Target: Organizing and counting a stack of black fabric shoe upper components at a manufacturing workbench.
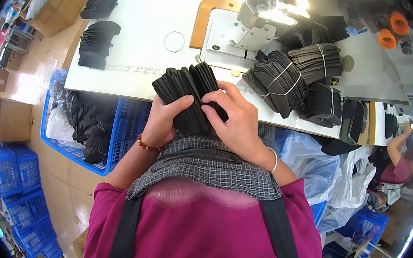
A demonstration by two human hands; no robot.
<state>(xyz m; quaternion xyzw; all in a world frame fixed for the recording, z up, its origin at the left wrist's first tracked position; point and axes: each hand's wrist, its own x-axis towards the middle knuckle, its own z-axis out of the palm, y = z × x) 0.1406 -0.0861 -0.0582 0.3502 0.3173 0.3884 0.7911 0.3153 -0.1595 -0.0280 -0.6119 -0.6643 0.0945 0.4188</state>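
Note:
Just in front of the table's near edge, a thick stack of black fabric pieces is held up over my lap. My left hand is wrapped round its left side, thumb lying across the front. On the right side my right hand is closed, thumb and forefinger pinching at a section of the same stack. The stack is fanned at its top, with a gap between two portions. A thin pale loop, perhaps a rubber band, lies on the white table beyond the stack.
A sewing machine with a lit lamp stands at the back. Banded bundles of dark pieces lie at its right. Two dark stacks sit at the table's left. A blue crate stands below left; another person works far right.

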